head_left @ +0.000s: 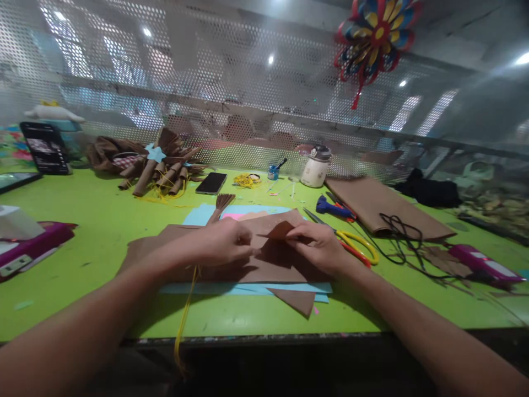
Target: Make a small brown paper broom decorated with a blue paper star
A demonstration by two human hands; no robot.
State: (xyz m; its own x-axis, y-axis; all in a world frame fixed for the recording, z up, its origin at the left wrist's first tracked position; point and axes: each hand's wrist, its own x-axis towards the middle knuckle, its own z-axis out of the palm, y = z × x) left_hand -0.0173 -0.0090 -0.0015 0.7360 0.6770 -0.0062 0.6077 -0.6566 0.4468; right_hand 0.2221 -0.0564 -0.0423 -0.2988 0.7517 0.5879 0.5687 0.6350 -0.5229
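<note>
Over a pile of brown paper sheets (pixel 152 248), my right hand (pixel 318 242) pinches a small folded piece of brown paper (pixel 279 229) between thumb and fingers. My left hand (pixel 225 242) is closed, its fingers curled just left of that piece; what they hold, if anything, is hidden. A fringed brown paper tassel (pixel 223 204) sticks out behind my left hand, its lower part covered. Yellow string (pixel 185 320) hangs from beneath my left wrist over the table edge. Light blue paper (pixel 248 288) lies under the brown sheets, with a loose brown scrap (pixel 295 300) in front.
Scissors (pixel 359 245) with yellow handles and a blue glue gun (pixel 333 208) lie to the right, near a black cord (pixel 399 234) and folded brown paper (pixel 384 204). Behind are rolled paper bundles (pixel 165 171), a phone (pixel 211 183), yellow string (pixel 246 180) and a white jar (pixel 315 168).
</note>
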